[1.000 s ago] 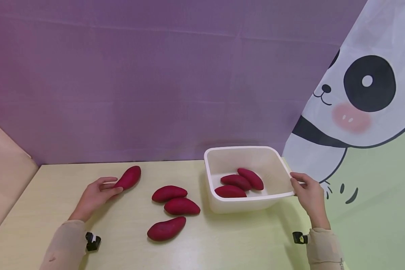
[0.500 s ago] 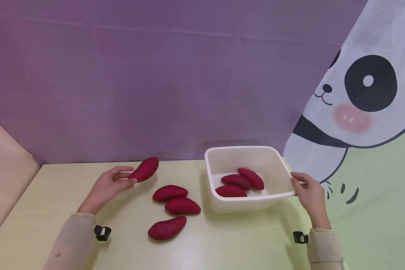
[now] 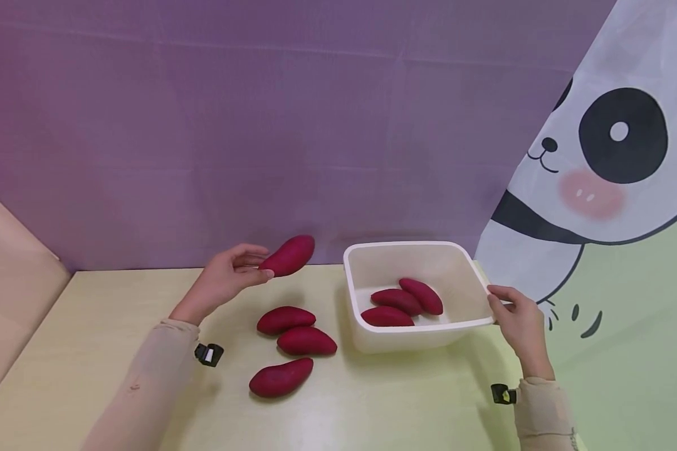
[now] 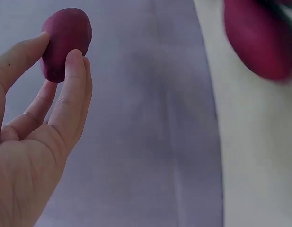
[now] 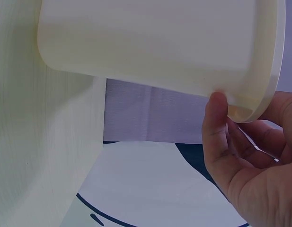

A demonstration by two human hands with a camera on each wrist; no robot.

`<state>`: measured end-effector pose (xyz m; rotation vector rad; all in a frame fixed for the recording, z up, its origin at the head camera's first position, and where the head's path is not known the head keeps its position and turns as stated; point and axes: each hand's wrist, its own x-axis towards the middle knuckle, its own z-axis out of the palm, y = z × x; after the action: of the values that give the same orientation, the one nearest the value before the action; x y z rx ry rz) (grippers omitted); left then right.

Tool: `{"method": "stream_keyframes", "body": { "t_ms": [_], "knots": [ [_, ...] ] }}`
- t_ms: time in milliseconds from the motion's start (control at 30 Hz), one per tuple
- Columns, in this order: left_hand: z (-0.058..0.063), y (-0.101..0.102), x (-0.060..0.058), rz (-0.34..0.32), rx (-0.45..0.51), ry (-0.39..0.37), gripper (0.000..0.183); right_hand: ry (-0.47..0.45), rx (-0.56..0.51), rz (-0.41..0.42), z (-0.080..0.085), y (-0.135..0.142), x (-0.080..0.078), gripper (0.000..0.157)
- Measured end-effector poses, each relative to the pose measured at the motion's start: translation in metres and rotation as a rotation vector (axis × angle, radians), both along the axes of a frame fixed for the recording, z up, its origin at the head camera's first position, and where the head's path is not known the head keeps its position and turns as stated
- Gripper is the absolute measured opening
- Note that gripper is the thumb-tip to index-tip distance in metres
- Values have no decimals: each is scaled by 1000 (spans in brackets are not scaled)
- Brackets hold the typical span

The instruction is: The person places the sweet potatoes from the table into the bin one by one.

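Observation:
In the head view my left hand (image 3: 224, 277) pinches a dark red sweet potato (image 3: 291, 255) by its near end, raised above the table. The left wrist view shows the thumb on one side of this sweet potato (image 4: 69, 40) and the fingers on the other. My right hand (image 3: 520, 326) grips the right rim of a white plastic bin (image 3: 429, 338), thumb and fingers on either side of the edge. Three sweet potatoes (image 3: 395, 301) lie inside the bin. Three others (image 3: 307, 341) rest on the table to its left, two of them side by side.
The pale wooden table (image 3: 395, 407) meets a purple cloth backdrop (image 3: 259, 138) at its far edge. A panda print (image 3: 592, 163) covers the wall on the right. A beige panel (image 3: 11, 300) stands along the left side.
My left hand has lifted the sweet potato off the left part of the table and carried it rightward and up, toward the bin. My right hand has stayed on the bin's rim.

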<state>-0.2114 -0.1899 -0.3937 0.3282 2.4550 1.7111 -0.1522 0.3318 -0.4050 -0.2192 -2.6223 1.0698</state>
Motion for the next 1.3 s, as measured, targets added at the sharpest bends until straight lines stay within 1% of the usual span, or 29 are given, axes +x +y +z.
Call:
{"method": "stream_keyframes", "body": {
  "t_ms": [133, 333, 467, 567, 700, 767, 867, 967, 1133, 1200, 1300],
  "knots": [
    [15, 24, -9, -32, 15, 27, 54, 1, 0, -2, 1, 0, -1, 32],
    [34, 66, -26, -106, 12, 78, 45, 15, 18, 3, 0, -1, 1, 31],
    [43, 97, -38, -149, 6, 73, 41, 27, 24, 4, 0, 0, 2, 30],
    [47, 120, -46, -179, 29, 63, 41, 20, 20, 2, 0, 0, 3, 30],
    [52, 153, -55, -231, 73, 61, 39, 14, 18, -3, 0, 0, 5, 31],
    [53, 169, -58, -259, 87, 63, 38, 16, 18, -6, 0, 0, 5, 31],
    [56, 192, -62, -293, 97, 48, 36, 19, 12, -5, 0, -1, 5, 31],
    [56, 211, -64, -301, 75, 30, 35, 18, 5, -3, -1, -2, 6, 31],
    [52, 239, -65, -301, -6, -9, 34, 13, -3, -6, -1, -4, 8, 31],
    [48, 249, -65, -306, -35, -7, 33, 12, -6, -7, -1, -4, 9, 30],
    [42, 261, -66, -317, -84, 24, 32, 11, -11, -14, 0, -5, 9, 30]
  ]
}}
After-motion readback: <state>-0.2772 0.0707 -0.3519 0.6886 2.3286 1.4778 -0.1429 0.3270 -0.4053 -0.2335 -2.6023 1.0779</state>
